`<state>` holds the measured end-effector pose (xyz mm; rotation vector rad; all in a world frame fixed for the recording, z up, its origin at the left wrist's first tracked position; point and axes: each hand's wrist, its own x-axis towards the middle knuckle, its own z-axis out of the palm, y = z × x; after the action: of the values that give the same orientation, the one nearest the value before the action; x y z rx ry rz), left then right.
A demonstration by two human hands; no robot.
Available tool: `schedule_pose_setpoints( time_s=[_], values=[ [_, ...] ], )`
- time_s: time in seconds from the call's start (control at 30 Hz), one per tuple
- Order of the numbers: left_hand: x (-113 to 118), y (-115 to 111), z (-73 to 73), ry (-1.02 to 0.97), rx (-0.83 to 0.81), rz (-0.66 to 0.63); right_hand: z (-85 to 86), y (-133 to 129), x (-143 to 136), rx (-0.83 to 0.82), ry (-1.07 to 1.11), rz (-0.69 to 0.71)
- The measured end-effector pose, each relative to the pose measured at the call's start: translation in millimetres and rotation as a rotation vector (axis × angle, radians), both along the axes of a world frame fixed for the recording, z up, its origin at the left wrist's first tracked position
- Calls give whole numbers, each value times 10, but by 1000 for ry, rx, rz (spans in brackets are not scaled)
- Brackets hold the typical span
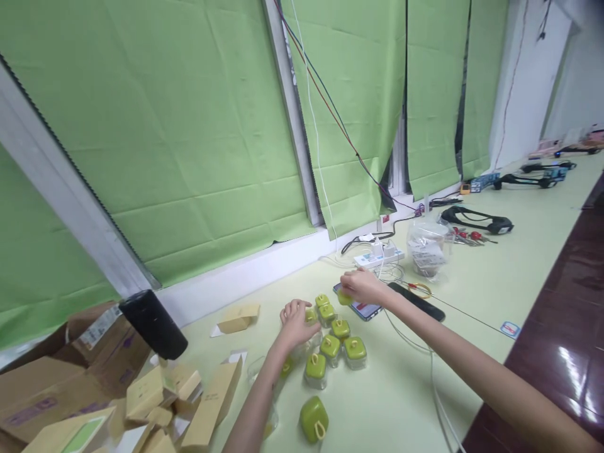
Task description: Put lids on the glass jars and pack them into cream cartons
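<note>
Several small clear containers with green lids and yellow loops stand on the pale table, among them one near the middle [355, 350] and one lying at the front [314, 420]. My left hand [296, 322] is curled over a green-lidded container [310, 316] at the back left of the group. Over a phone with a lit screen [367, 309], my right hand [361, 286] is closed on a green lid [345, 297]. Whether a clear container hangs under that lid is hard to tell. My left forearm partly hides more containers.
Opened cardboard boxes [212, 402] and a large carton [70, 377] fill the left, beside a black cylinder [153, 324]. A power strip [379, 257], bagged container [428, 248], dark phone [416, 301] and cables lie behind and right.
</note>
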<state>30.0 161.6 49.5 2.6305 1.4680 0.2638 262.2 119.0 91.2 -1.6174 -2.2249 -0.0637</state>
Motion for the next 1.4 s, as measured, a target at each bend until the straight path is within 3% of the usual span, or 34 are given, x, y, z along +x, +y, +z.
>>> schedule_pose_setpoints(
  time_s=[0.17,0.5,0.73,0.87,1.0,1.07,1.2,1.4],
  values=[
    [248,86,32,5,-42,-49,-239,-46,45,-143,-90,62],
    [334,212,-41,54,-36,-61,-376,290,-387,-99,-59,126],
    [277,199,-31,42,-6,-31,-440,329,-200,18,98,-31],
    [229,38,80,-10,19,-45,-496,338,-49,-22,106,-60],
    [165,-323,146,-32,7,-120,-483,129,-61,-23,106,23],
    [141,-508,122,-18,-15,-117,-454,-35,-143,-4,108,109],
    [172,-727,10,-15,-14,14,-456,-308,-402,-10,100,296],
    [293,-816,-84,-63,-10,118,-628,-440,-616,95,195,239]
  ],
)
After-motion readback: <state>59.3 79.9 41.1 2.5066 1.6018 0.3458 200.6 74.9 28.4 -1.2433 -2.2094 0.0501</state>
